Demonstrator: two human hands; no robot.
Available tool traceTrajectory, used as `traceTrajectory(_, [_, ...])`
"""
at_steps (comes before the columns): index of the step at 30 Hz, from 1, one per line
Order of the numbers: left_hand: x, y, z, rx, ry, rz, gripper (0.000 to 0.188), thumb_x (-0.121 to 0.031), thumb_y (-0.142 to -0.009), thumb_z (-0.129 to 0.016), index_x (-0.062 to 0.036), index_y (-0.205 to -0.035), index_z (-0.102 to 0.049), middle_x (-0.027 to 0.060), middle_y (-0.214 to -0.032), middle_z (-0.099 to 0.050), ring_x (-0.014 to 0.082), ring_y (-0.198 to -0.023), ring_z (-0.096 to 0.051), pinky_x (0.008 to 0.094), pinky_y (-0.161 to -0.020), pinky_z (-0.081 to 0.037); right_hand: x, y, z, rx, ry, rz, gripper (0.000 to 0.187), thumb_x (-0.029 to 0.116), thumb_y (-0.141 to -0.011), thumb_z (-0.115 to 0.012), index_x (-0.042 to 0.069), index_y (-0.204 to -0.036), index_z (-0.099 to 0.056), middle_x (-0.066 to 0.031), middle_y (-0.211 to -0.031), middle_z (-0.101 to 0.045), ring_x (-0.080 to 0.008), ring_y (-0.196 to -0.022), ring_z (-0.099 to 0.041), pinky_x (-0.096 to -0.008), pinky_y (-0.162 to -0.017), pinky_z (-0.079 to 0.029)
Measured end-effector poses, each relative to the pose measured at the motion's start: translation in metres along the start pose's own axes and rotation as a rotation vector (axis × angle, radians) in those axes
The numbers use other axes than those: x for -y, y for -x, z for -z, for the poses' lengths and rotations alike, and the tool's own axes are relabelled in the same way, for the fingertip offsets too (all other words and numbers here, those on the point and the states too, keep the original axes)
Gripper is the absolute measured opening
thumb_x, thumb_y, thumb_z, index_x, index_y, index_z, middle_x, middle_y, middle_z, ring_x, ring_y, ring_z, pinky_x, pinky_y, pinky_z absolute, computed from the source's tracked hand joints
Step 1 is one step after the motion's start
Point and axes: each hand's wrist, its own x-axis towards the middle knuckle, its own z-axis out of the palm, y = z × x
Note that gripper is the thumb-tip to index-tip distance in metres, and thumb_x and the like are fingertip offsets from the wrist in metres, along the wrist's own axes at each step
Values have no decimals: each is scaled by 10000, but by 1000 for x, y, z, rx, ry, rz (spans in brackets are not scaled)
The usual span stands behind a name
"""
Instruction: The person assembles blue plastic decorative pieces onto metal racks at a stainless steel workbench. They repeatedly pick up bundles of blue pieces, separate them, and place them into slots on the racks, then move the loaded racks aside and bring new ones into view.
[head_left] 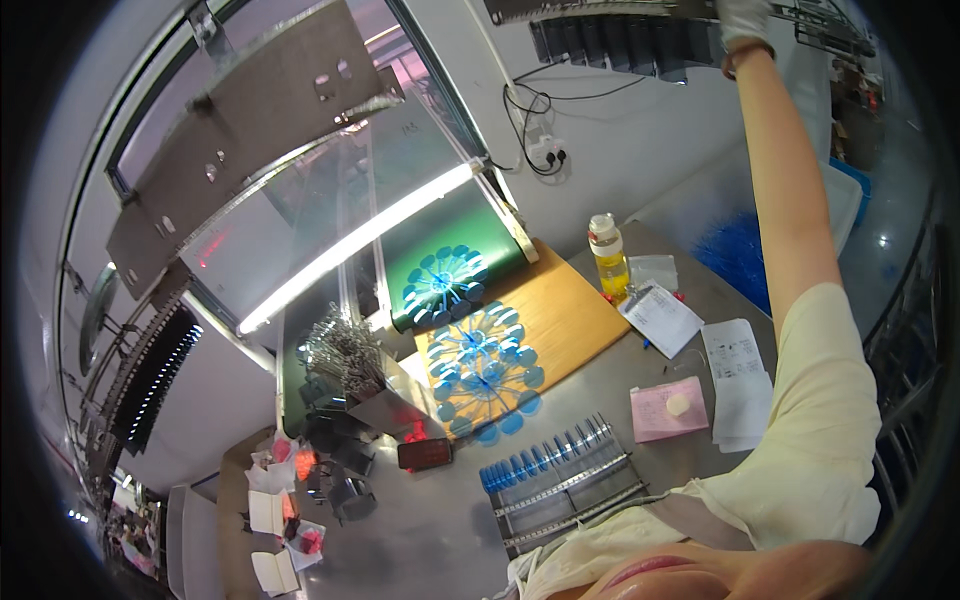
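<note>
My right arm stretches up to a metal rack [640, 10] at the top right. On my right hand [744, 20] is a whitish glove, and a band circles the wrist. The hand is at the rack, next to several dark hanging strips [610, 50]. Its fingers are cut off by the upper edge, so what they hold does not show. My left hand is out of view. Below, on the metal table [440, 530], a small metal rack [570, 500] carries a row of thin blue pieces [545, 455]. Rings of blue discs on stems [485, 380] lie on a wooden board [575, 310].
A green conveyor belt [490, 245] meets the board under a lit tube [360, 245]. Around the table are a bottle of yellow liquid [611, 265], papers [662, 318], a pink packet [668, 410], a bundle of metal rods [345, 350], a dark red block [425, 454] and a cardboard box [235, 500].
</note>
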Motion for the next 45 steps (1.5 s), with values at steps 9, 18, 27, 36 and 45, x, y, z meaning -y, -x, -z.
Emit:
traceTrajectory(9, [14, 70, -13, -139, -1, 23, 462, -539, -921, -649, -176, -640, -703, 81, -625, -673, 282, -585, -692, 417, -569, -553, 168, 291, 114, 353, 68, -144, 267, 121, -1033, -525, 26, -1069, -773, -126, -1071, -772, -213, -1024, -712, -343, -984, -537])
traceTrajectory(18, [26, 84, 30, -473, 386, -44, 149, -244, -816, -816, -133, -756, -735, 63, -708, -690, 259, -660, -683, 384, -614, -556, 336, 672, 33, 2393, -155, -239, 483, 358, -980, -567, 43, -1337, -648, -233, -1375, -645, -409, -1292, -597, -473, -1109, -460])
traceTrajectory(27, [69, 41, 69, -609, 206, -85, 503, -146, -800, -780, -43, -1275, -648, 161, -1189, -693, 368, -1101, -664, 493, -948, -529, 355, 745, 10, 2342, 183, -205, 301, 201, -885, -651, 12, -1078, -783, -249, -1132, -750, -398, -1075, -733, -478, -910, -583])
traceTrajectory(36, [80, 18, 71, -369, 147, 7, 594, -325, -826, -784, -72, -1344, -638, 137, -1412, -586, 342, -1314, -551, 484, -1083, -445, 284, 549, -3, 2172, -576, -113, 181, 215, -801, -743, 75, -916, -746, -163, -870, -729, -368, -833, -701, -442, -753, -544])
traceTrajectory(45, [87, 6, 70, -358, 157, 5, 479, -291, -808, -795, -94, -1235, -705, 121, -1368, -625, 338, -1286, -591, 482, -1028, -500, 254, 753, -146, 1876, 208, -373, 303, 355, -982, -590, 148, -1158, -725, -160, -1174, -732, -406, -1088, -682, -500, -939, -543])
